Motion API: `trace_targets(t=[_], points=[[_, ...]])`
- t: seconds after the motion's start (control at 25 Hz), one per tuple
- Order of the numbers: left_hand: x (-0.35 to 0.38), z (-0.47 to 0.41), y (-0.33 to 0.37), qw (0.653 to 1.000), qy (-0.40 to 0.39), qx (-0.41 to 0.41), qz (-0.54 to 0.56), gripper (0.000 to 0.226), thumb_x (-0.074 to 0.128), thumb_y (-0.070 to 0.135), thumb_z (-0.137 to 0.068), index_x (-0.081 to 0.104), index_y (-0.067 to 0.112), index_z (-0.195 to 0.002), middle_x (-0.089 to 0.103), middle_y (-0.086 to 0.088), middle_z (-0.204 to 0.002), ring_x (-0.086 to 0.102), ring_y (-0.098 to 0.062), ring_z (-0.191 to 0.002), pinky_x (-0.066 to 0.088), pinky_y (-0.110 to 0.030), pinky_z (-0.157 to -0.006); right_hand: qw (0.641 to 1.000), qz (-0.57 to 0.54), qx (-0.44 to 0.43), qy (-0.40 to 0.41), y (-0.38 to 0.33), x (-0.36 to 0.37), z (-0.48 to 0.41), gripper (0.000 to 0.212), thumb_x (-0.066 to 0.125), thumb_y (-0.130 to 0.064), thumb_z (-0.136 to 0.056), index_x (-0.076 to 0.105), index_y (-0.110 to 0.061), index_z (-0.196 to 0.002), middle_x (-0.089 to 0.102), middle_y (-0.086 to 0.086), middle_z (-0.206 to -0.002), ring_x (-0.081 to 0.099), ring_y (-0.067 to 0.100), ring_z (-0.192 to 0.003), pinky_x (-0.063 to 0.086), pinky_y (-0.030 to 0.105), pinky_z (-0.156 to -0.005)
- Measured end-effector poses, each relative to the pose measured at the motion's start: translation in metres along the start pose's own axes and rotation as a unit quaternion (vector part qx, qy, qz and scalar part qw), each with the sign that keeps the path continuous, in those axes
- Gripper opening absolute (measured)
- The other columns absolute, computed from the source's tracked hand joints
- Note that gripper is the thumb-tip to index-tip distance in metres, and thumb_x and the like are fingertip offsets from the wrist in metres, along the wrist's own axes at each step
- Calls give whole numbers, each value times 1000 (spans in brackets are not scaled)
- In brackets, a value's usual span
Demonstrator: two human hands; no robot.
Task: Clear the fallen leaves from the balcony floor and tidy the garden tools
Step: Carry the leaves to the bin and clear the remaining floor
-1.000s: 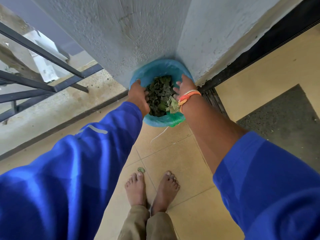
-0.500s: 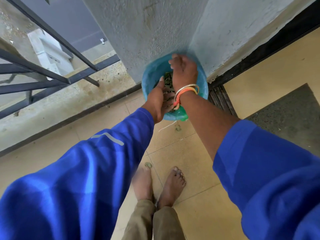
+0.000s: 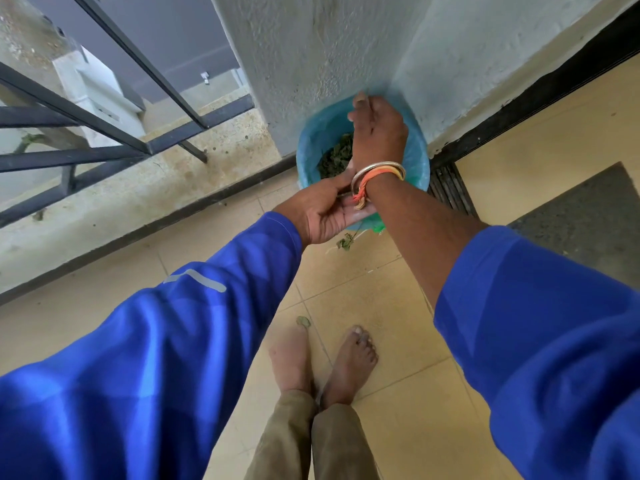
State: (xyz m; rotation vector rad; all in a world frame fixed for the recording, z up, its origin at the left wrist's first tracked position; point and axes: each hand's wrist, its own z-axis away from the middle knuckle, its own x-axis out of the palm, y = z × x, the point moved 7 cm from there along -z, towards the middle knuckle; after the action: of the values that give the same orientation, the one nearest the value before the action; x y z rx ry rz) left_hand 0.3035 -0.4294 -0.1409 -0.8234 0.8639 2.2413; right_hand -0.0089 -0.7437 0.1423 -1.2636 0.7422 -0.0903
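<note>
Head view: right hand (image 3: 377,133) curled over leaf bin (image 3: 311,147), grip unclear; left hand (image 3: 325,209) loose-fingered at rim.

Teal bin liner (image 3: 313,143), dark green leaves (image 3: 336,157), royal-blue sleeves (image 3: 173,341), beige tiles (image 3: 398,306) — mat (image 3: 588,216) probably grey.

On the left we see a black metal railing (image 3: 104,109), its bars slanting across the view and its lower rail running above a stained concrete ledge (image 3: 173,192). Beyond the bars stands a white concrete block (image 3: 93,88), with a flat grey wall (image 3: 166,32) behind it. Ahead of us two rough, pale plastered faces meet in an inner corner: a pillar (image 3: 304,64) on the left and a side wall (image 3: 485,57) on the right. A black track (image 3: 540,95) follows the foot of that side wall. Near its lower end we find a dark slatted grate (image 3: 450,188), and to the right of it, apart, a speckled grey mat (image 3: 588,220).
</note>
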Motion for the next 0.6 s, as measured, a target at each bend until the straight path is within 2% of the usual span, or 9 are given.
trace_targets(t=[0.08,0.16,0.2,0.24,0.32,0.36,0.4,0.48,0.6], points=[[8,3,-6,998,-42,-35,43,52,67,12,-84,43,13,-130,49,-13,-121,52,-33,-99,44,-45,-81,999,44,-21,-4,6,-4,-3,24,55,-22,-95,73,-7,-98,75,6,-91,69,20,-87,54,34,-83],[25,6,-21,991,-70,-49,105,56,69,12,-83,38,14,-130,49,-13,-121,53,-33,-100,44,-46,-82,998,54,10,-7,22,-15,-2,21,57,-17,-93,73,-6,-103,75,7,-96,70,20,-92,54,29,-86],[9,15,8,982,-82,-67,154,57,69,11,-84,34,14,-129,50,-13,-119,55,-32,-103,45,-46,-84,999,34,39,2,30,-24,5,19,58,-16,-94,73,-8,-102,75,6,-96,70,19,-89,55,28,-84],[-21,18,56,969,-105,-81,209,53,65,7,-87,32,13,-128,53,-12,-114,59,-24,-105,47,-41,-86,997,-2,70,13,38,-33,15,16,58,-18,-96,72,-12,-98,74,4,-91,70,17,-83,57,30,-80],[-78,26,191,868,-240,-156,405,24,51,-1,-96,46,7,-119,62,-3,-86,65,5,-83,50,-16,-77,986,-86,131,55,55,-49,48,18,55,-24,-99,68,-17,-90,69,1,-76,65,16,-65,58,31,-61],[-111,18,258,873,-207,-86,432,13,48,3,-99,57,6,-108,63,1,-71,63,4,-66,50,-12,-65,976,-120,162,81,66,-55,70,22,54,-26,-100,67,-15,-87,65,1,-68,61,16,-58,54,28,-53],[-131,23,291,892,-165,-30,420,15,49,10,-101,63,4,-100,62,0,-64,59,-5,-58,51,-16,-59,962,-144,205,107,82,-58,93,26,53,-26,-100,67,-12,-83,62,2,-63,57,18,-54,49,28,-49],[-128,42,300,880,-173,-51,439,21,52,19,-100,66,3,-96,61,-7,-72,56,-18,-62,51,-27,-59,925,-154,318,135,117,-56,140,30,55,-25,-96,66,-16,-70,61,2,-58,57,22,-54,49,33,-54],[-87,60,262,879,-174,-112,429,18,51,26,-100,61,15,-109,62,-4,-110,58,-19,-98,52,-35,-87,872,-181,449,73,145,-28,176,18,57,-14,-92,64,-16,-75,65,3,-73,65,30,-78,55,46,-75]])
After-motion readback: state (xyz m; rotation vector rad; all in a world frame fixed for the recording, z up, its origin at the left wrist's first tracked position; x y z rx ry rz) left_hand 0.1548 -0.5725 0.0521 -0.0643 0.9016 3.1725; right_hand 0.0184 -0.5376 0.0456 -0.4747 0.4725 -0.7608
